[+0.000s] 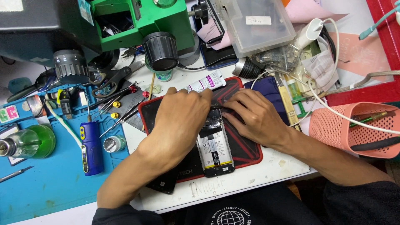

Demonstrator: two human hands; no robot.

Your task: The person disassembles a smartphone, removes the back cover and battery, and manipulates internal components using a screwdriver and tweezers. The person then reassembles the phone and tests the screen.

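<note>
An opened smartphone (215,146) lies face down on a black mat with a red border (246,150), its battery and inner parts showing. My left hand (181,118) rests on the phone's upper left part, fingers curled over its top end. My right hand (254,114) presses on the upper right part, fingertips touching the phone's top edge. Whether a small tool sits between the fingers is hidden. A white glue tube (205,82) lies just beyond my hands.
A green microscope (141,25) stands at the back left. A blue electric screwdriver (91,146), tweezers (121,116) and a green bottle (29,143) lie on the blue mat (46,183). A clear plastic box (256,25), white cables and an orange mesh basket (354,129) crowd the right.
</note>
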